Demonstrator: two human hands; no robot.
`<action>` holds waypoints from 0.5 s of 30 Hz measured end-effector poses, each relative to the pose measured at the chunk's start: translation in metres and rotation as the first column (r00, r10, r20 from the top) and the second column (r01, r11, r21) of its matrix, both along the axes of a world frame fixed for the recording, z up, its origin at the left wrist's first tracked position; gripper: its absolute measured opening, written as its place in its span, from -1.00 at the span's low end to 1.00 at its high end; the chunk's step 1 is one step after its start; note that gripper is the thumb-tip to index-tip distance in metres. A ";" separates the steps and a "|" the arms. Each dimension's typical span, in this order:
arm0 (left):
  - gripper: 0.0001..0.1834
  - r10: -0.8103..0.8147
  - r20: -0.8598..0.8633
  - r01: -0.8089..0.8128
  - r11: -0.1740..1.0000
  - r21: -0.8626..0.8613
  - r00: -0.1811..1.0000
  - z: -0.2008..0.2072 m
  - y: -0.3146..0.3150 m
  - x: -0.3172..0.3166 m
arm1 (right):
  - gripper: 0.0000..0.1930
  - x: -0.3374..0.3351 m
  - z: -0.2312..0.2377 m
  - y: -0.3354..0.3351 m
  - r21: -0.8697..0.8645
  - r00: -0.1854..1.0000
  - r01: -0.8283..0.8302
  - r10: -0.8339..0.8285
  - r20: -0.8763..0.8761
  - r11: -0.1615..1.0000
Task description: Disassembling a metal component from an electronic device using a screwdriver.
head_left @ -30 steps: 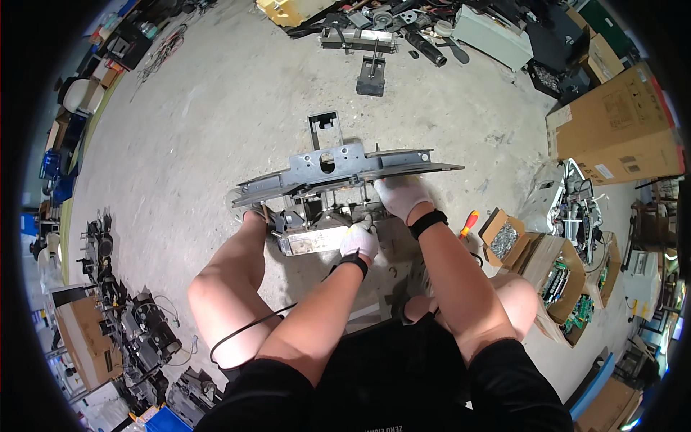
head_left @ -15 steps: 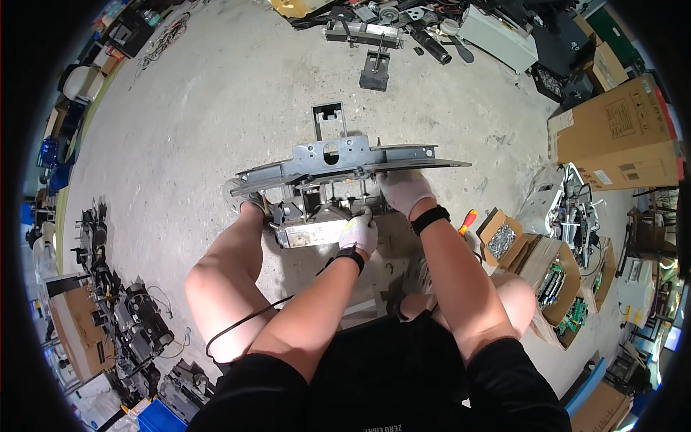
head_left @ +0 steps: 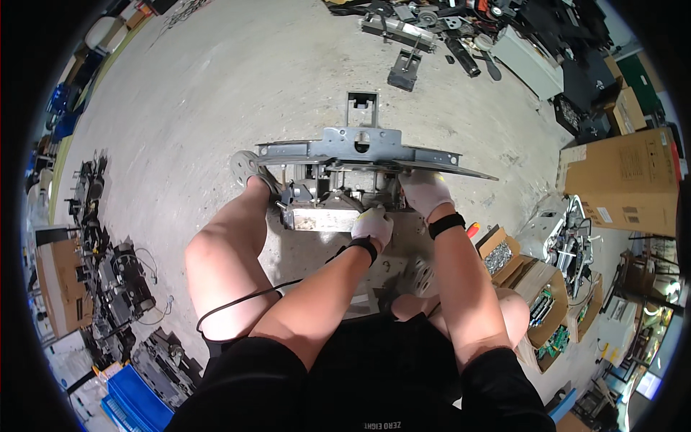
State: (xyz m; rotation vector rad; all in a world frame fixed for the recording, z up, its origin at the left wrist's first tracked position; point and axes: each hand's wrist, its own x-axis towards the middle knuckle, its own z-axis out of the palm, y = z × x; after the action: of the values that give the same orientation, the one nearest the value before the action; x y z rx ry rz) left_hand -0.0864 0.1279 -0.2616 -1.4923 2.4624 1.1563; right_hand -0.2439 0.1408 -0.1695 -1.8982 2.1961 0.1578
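Resting on the concrete floor (head_left: pixel 194 129) just in front of the person, the metal assembly (head_left: pixel 342 147) is presenting its working parts toward the lap, presumably so that both hands can reach in. Its grey crosspiece (head_left: pixel 425 155) is spanning the far side, with an open rectangular bracket (head_left: pixel 374 108) standing out beyond it, while a silver-faced block (head_left: pixel 317 219) is facing the knees.

The left hand (head_left: pixel 373 226), in a white glove, is curling its fingers at the right end of the block, seemingly bracing there; whether it is gripping anything I cannot tell. The right hand (head_left: pixel 426 193), gloved too, is reaching under the right half of the crosspiece, perhaps steadying it from below; its fingertips are hidden, so how far it is opening or closing I cannot tell.

The left shoe (head_left: pixel 245 171) is sitting just beside the assembly's left end, probably because the legs are straddling the work. A red-and-yellow handle (head_left: pixel 473 230) is showing past the right wrist, within easy reach. Near it, a small carton (head_left: pixel 497 255) is keeping loose metal pieces together, and green circuit boards (head_left: pixel 553 342) are lying in another box. Farther out, mixed parts (head_left: pixel 428 18) are lying heaped.
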 end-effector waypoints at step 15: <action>-0.69 -0.045 -0.061 0.039 0.996 -0.085 0.997 -0.008 0.001 0.012 | -0.65 0.004 0.002 0.006 -0.098 0.993 -0.019 0.008 -0.114 0.995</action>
State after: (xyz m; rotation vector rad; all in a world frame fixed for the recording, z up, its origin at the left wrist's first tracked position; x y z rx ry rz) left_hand -0.0741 0.1288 -0.2700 -1.4381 2.6011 1.1226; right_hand -0.2395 0.1467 -0.1675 -2.0029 2.3053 0.1666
